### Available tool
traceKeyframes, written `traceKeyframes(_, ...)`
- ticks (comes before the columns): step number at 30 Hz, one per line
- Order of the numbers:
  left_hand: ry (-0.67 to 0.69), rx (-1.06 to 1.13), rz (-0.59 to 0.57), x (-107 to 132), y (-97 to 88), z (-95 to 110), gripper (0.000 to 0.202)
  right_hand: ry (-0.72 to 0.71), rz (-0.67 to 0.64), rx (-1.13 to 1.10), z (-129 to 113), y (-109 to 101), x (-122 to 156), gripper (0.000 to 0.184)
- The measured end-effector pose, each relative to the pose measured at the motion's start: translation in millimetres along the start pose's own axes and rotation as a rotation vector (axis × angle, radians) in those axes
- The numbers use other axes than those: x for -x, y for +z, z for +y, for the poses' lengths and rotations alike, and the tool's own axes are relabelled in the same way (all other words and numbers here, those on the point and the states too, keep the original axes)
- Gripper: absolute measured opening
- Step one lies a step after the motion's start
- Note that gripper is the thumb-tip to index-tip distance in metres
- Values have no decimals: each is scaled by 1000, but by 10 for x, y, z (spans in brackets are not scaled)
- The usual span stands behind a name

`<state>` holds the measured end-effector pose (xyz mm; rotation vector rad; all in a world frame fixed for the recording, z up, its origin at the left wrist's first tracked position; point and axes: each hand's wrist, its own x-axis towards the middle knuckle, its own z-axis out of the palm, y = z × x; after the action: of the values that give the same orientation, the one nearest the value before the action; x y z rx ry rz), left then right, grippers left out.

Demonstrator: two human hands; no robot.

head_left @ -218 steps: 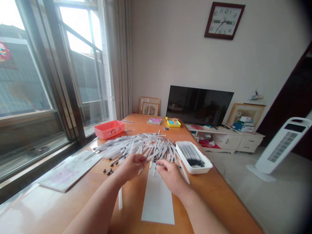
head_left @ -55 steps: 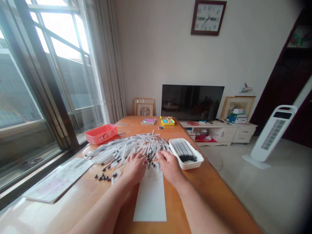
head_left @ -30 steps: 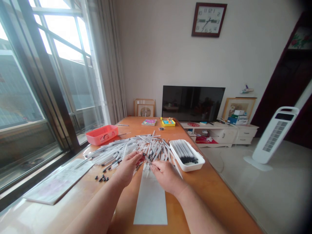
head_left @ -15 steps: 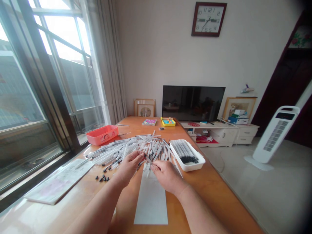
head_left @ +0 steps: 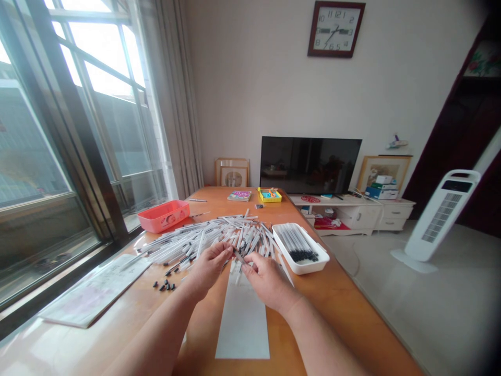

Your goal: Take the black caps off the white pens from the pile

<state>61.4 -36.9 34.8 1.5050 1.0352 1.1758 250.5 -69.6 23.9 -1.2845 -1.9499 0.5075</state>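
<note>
Between my two hands is a pen (head_left: 238,256) with a clear barrel and a dark end. My left hand (head_left: 211,266) pinches its dark end with thumb and forefinger. Closed on the barrel's other end is my right hand (head_left: 267,279), which hides part of it. Just beyond them spreads a loose pile of clear pen parts (head_left: 176,243), some with dark tips. Several small black caps (head_left: 167,285) lie left of my left forearm. Under my hands a white paper strip (head_left: 242,326) runs toward me. A white tray (head_left: 309,269) right of the pile holds a row of black-ended pens.
A pink basket (head_left: 162,216) stands behind the pile at left. A booklet (head_left: 96,290) lies on the wooden table (head_left: 336,318) near the window. Farther back are a small book (head_left: 239,196) and a yellow box (head_left: 270,196). A tower fan (head_left: 442,216) stands on the floor.
Both hands keep hold of the pen in nearly the same place. The right fingers have shifted slightly on the barrel. Everything on the table stays put.
</note>
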Motion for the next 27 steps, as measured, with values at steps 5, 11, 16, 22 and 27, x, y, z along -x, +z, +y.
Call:
traceKeyframes(5, -4, 17, -8, 15, -10, 42, 33, 20, 22, -85, -7, 7, -5, 16)
traceKeyframes(11, -28, 231, -112, 16, -37, 50, 25, 110, -116, -439, -49, 31, -6, 27)
traceKeyframes(16, -84, 402, -164, 42, -47, 94, 23, 155, -184, -661, -82, 41, -9, 33)
traceKeyframes(22, -170, 401, -23, 55, -7, 77, 28, 155, -161, -600, -93, 41, -1, 34)
traceKeyframes(27, -110, 339, 16, 37, 13, 35, 31, 130, -137, -588, -89, 95, -14, 29)
